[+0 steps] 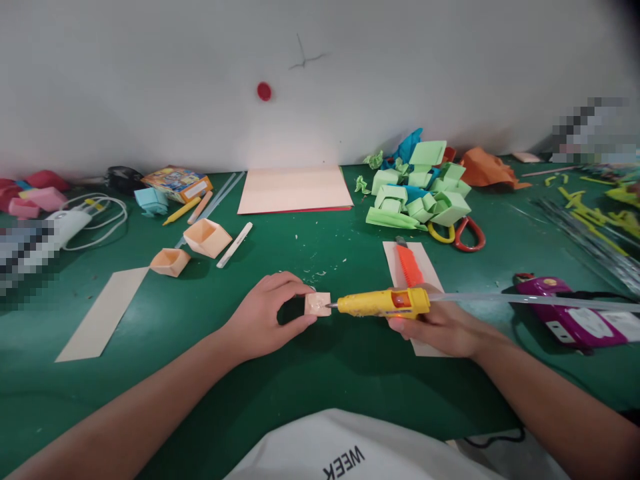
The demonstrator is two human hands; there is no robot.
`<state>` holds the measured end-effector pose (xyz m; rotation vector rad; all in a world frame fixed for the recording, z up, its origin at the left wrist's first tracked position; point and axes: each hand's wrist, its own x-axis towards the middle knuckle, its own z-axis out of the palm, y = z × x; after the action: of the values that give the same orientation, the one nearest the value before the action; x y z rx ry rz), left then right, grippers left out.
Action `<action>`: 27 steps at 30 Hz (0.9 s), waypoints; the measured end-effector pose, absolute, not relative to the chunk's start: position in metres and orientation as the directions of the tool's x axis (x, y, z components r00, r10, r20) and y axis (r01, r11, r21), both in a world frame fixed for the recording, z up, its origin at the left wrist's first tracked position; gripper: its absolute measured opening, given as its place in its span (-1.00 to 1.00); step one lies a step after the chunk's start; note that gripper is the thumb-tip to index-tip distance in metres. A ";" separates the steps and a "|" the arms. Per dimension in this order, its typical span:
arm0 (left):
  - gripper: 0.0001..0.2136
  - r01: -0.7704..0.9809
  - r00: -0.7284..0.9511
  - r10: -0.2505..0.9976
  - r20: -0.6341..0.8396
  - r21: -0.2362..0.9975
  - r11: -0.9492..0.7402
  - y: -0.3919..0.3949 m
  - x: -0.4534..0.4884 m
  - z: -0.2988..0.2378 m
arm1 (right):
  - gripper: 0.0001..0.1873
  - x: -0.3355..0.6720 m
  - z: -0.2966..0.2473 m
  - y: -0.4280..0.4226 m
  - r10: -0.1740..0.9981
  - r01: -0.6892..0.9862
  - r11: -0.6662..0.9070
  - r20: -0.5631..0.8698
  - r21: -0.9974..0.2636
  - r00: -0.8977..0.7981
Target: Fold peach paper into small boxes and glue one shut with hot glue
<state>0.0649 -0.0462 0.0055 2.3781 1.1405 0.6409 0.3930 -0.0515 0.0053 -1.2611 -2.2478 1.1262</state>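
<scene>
Between the thumb and fingers of my left hand [267,313] is a small peach paper piece [316,305], with shiny glue on its face. My right hand [445,327] grips a yellow hot glue gun [383,303], its metal nozzle touching or nearly touching the paper piece. A long clear glue stick [510,300] runs out of the gun's back end. Beneath the gun, an orange box cutter [409,265] lies on a peach paper strip [431,270]. Two folded peach paper boxes, a larger one [207,238] and a smaller one [171,263], stand left of my left hand.
Peach sheets [295,190] lie by the wall. Green folded paper pieces [420,190] are heaped at back right, near scissors [469,235]. A purple device [570,310] sits at right. On the left are a paper strip [103,317], a white pen [235,245] and a white power strip [70,223].
</scene>
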 end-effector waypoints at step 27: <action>-0.73 0.621 0.553 0.809 0.199 0.549 -0.560 -0.046 0.065 0.007 | -0.61 0.389 0.017 -0.051 0.811 0.539 0.352 -0.039 -0.765 -0.584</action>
<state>0.0650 -0.0458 0.0065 2.3737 1.1607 0.6117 0.3894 -0.0508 0.0165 -1.1897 -2.2724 1.0874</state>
